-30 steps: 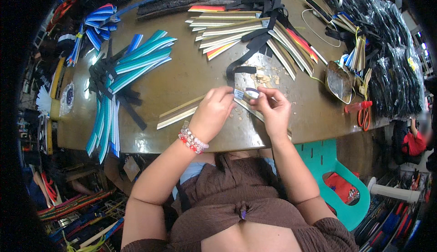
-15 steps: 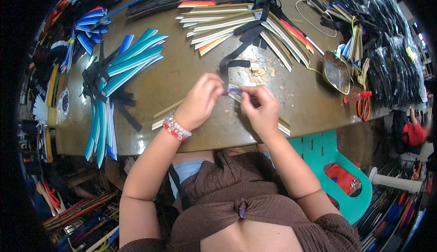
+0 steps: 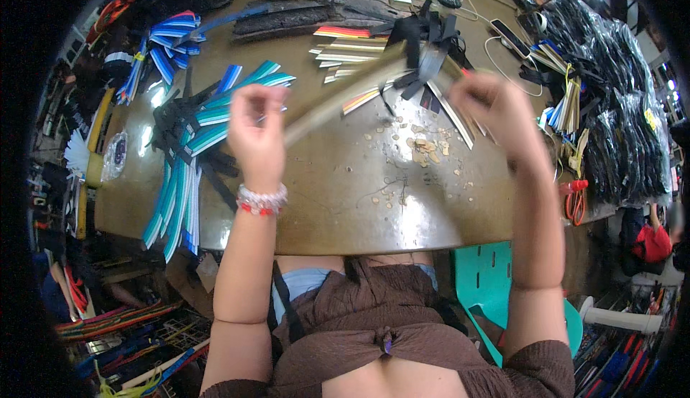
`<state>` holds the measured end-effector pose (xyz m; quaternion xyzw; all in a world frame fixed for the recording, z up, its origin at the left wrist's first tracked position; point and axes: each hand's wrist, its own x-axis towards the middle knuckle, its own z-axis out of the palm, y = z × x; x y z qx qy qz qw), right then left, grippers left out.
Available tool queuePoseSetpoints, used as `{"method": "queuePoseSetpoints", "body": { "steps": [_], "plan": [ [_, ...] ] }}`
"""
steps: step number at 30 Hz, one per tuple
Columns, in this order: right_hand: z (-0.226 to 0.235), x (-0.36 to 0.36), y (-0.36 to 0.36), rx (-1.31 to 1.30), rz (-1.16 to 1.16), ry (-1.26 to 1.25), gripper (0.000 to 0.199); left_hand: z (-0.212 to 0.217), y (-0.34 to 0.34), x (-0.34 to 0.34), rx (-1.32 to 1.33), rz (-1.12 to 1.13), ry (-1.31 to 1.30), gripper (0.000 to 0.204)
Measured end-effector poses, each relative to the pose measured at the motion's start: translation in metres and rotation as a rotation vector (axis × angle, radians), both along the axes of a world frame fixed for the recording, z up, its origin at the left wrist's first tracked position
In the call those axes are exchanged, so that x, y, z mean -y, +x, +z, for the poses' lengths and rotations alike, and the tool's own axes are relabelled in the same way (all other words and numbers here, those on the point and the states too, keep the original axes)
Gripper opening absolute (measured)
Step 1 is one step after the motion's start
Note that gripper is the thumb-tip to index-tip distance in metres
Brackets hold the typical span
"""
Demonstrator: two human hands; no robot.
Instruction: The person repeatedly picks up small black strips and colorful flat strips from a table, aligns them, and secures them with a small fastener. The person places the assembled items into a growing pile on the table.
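My left hand (image 3: 258, 128), with a beaded bracelet at the wrist, is raised beside the teal and blue striped strips (image 3: 215, 112). Its fingers curl loosely, and nothing shows in them. At the far right of the pile my right hand (image 3: 496, 114) is smeared by motion; I cannot make out its fingers. A blurred brown and cream strip (image 3: 336, 99) slants between my left hand and the pile, its lower end close to that hand. The pile holds more brown and cream strips (image 3: 352, 51) joined with black straps (image 3: 429, 38).
Small tan scraps (image 3: 424, 146) lie scattered mid-table. Orange-handled scissors (image 3: 575, 204) are by the right edge, near plastic-wrapped black goods (image 3: 622, 132). A phone (image 3: 511, 37) with a cable lies far right, and blue strips (image 3: 172, 42) far left. A green chair (image 3: 481, 276) stands below the table edge.
My hands have moved apart and away from me. The brown strip and black strap that lay near my edge have moved up to the pile. The view has shifted slightly.
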<state>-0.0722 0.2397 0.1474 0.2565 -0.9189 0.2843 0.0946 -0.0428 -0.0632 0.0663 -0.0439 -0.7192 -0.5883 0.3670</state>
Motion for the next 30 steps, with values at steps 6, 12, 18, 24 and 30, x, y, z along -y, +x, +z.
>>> {"method": "queuePoseSetpoints", "body": {
  "steps": [6,12,18,24,30],
  "plan": [
    [0.03,-0.041,-0.076,-0.486,-0.297,0.24,0.016,-0.042,0.034,-0.062,0.66,-0.215,-1.008,0.071],
    [-0.062,-0.105,0.026,-0.461,-0.566,-0.412,0.015,-0.063,0.122,-0.164,0.221,-1.876,-0.427,0.05],
    [-0.143,-0.159,0.111,-0.33,-0.896,-0.918,0.024,-0.026,0.016,0.002,0.42,-0.081,-0.654,0.033],
    [-0.144,-0.165,0.126,-0.512,-0.899,-1.157,0.018,-0.05,0.041,0.205,0.747,0.58,-0.921,0.054],
    [-0.141,-0.152,0.103,-0.357,-0.979,-1.123,0.019,-0.062,0.038,0.221,0.467,0.495,-0.731,0.041]
  ]
}}
